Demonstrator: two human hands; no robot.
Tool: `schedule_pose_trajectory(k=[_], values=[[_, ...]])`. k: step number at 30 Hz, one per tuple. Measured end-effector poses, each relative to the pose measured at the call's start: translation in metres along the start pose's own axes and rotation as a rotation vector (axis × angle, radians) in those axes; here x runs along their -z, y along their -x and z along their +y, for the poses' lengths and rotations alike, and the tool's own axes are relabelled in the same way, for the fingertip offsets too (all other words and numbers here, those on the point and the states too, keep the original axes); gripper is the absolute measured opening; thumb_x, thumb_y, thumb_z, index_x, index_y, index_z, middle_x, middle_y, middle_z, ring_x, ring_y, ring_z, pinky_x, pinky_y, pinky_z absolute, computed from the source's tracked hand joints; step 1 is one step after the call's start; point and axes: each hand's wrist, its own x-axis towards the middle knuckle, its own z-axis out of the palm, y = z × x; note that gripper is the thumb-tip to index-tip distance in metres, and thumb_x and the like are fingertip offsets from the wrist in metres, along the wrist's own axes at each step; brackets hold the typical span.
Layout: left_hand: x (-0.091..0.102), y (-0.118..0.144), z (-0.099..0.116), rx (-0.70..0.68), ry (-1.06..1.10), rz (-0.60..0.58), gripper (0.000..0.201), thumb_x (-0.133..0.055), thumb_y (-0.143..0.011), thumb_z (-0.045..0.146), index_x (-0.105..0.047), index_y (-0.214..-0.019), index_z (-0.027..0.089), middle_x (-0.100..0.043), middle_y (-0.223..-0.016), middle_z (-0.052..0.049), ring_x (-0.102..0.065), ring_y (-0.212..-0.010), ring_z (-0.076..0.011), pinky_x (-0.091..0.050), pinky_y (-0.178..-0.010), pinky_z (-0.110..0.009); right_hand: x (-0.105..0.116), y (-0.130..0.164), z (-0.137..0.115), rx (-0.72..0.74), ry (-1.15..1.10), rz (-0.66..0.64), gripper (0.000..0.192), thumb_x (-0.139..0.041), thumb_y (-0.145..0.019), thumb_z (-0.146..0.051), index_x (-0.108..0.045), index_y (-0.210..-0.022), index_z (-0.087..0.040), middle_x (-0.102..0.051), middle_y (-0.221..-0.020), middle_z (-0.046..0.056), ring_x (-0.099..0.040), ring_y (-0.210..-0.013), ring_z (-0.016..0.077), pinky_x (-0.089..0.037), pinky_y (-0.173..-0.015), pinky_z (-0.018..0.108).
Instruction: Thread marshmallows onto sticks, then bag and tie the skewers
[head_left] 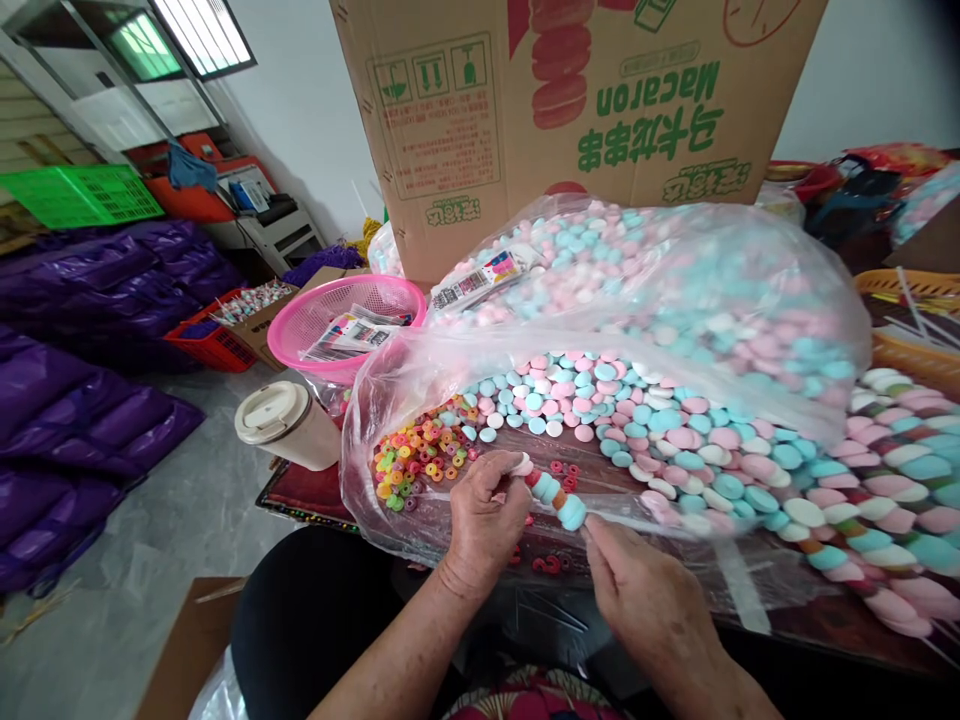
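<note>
Overhead, printed brown cardboard box (570, 100), lettering upside down, upright behind a wide clear plastic bag (675, 300), crinkled and glossy, heaped with pink, blue and white puffy discs (660, 420). Stacked at far right, finished skewers (892, 480) of the same soft pastel rounds, laid in rows. Left of the bag, round pink mesh basket (337, 310) holding printed labels, and below it a beige lidded cup (289, 422) lying on its side. Inside the bag's mouth, small bright rings (412, 462) in a loose pile. At centre, a short candy skewer (551, 490), long axis slanting from upper left down to lower right, blue round at the lower end. Left hand (484, 525) pinching the upper end, fingers curled tight around a white piece; right hand (645, 590) with fingertips closed on the lower end
</note>
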Motion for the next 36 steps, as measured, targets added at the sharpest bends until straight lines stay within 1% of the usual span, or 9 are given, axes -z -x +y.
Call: schedule_pose_trajectory(k=[3, 6, 9, 11, 16, 20, 26, 31, 36], values=[[0.005, -0.004, 0.007, 0.233, 0.189, -0.052, 0.015, -0.061, -0.075, 0.022, -0.069, -0.087, 0.019, -0.069, -0.085, -0.004, -0.063, -0.079, -0.0156, -0.05, -0.073, -0.027, -0.003, -0.001, 0.002, 0.009, -0.108, 0.038, 0.025, -0.037, -0.09, -0.022, -0.062, -0.09, -0.02, -0.07, -0.077, 0.003, -0.064, -0.059, 0.0155, -0.04, -0.047, 0.024], [0.005, -0.015, 0.012, 0.531, 0.49, -0.019, 0.018, -0.065, -0.074, 0.033, -0.066, -0.078, 0.016, -0.065, -0.069, -0.002, -0.06, -0.063, -0.0133, -0.049, -0.062, -0.025, -0.004, -0.001, 0.002, 0.01, -0.167, 0.063, 0.026, -0.036, -0.09, -0.022, -0.062, -0.09, -0.019, -0.07, -0.076, 0.005, -0.065, -0.062, 0.0163, -0.043, -0.051, 0.023], [0.0, -0.025, 0.014, 0.76, 0.762, -0.02, 0.023, -0.071, -0.065, 0.03, -0.062, -0.078, 0.014, -0.059, -0.059, 0.002, -0.053, -0.049, -0.0096, -0.044, -0.048, -0.022, -0.005, 0.0, -0.002, 0.018, -0.196, 0.084, 0.026, -0.036, -0.091, -0.022, -0.062, -0.094, -0.017, -0.071, -0.08, 0.006, -0.066, -0.065, 0.0164, -0.044, -0.053, 0.023], [-0.006, -0.027, 0.015, 0.847, 0.867, -0.026, 0.02, -0.069, -0.064, 0.029, -0.059, -0.071, 0.013, -0.056, -0.056, 0.003, -0.05, -0.047, -0.0088, -0.042, -0.045, -0.021, -0.006, 0.001, -0.005, 0.024, -0.199, 0.086, 0.026, -0.037, -0.091, -0.023, -0.062, -0.096, -0.017, -0.071, -0.081, 0.006, -0.066, -0.064, 0.0163, -0.043, -0.052, 0.023], [-0.018, -0.021, 0.02, 0.84, 0.97, -0.004, 0.018, -0.06, -0.07, 0.031, -0.053, -0.067, 0.015, -0.059, -0.063, 0.0, -0.06, -0.056, -0.0134, -0.045, -0.05, -0.023, -0.005, 0.0, -0.014, -0.01, -0.205, 0.061, 0.03, -0.033, -0.091, -0.021, -0.063, -0.094, -0.016, -0.071, -0.079, 0.006, -0.065, -0.06, 0.0173, -0.043, -0.051, 0.025], [-0.019, -0.021, 0.024, 0.764, 0.935, -0.057, 0.017, -0.055, -0.073, 0.027, -0.048, -0.063, 0.016, -0.052, -0.053, 0.003, -0.055, -0.047, -0.0124, -0.046, -0.05, -0.025, -0.009, -0.001, -0.017, 0.04, -0.238, 0.043, 0.029, -0.034, -0.089, -0.019, -0.062, -0.098, -0.017, -0.07, -0.079, 0.006, -0.064, -0.06, 0.0163, -0.041, -0.051, 0.024], [-0.015, -0.022, 0.03, 0.917, 0.99, -0.079, 0.022, -0.056, -0.072, 0.026, -0.043, -0.058, 0.017, -0.042, -0.048, 0.007, -0.047, -0.043, -0.0084, -0.05, -0.056, -0.027, -0.004, -0.008, -0.032, -0.048, -0.287, -0.089, 0.028, -0.034, -0.083, -0.012, -0.061, -0.085, -0.018, -0.066, -0.071, 0.005, -0.062, -0.061, 0.0171, -0.039, -0.053, 0.025], [-0.019, -0.031, 0.029, 0.986, 0.914, -0.095, 0.024, -0.057, -0.067, 0.018, -0.039, -0.052, 0.017, -0.038, -0.047, 0.006, -0.042, -0.043, -0.0078, -0.052, -0.056, -0.028, 0.008, -0.026, -0.032, -0.088, -0.264, -0.241, 0.02, -0.046, -0.075, -0.019, -0.059, -0.089, -0.019, -0.068, -0.077, 0.003, -0.063, -0.064, 0.0181, -0.039, -0.051, 0.026], [-0.036, -0.03, 0.016, 0.956, 0.734, -0.046, 0.019, -0.056, -0.057, 0.014, -0.038, -0.051, 0.017, -0.04, -0.048, 0.005, -0.043, -0.043, -0.0086, -0.047, -0.045, -0.022, -0.002, -0.036, -0.027, -0.066, -0.244, -0.312, 0.03, -0.056, -0.065, -0.025, -0.06, -0.094, -0.017, -0.07, -0.084, 0.004, -0.064, -0.066, 0.0195, -0.036, -0.044, 0.025]])
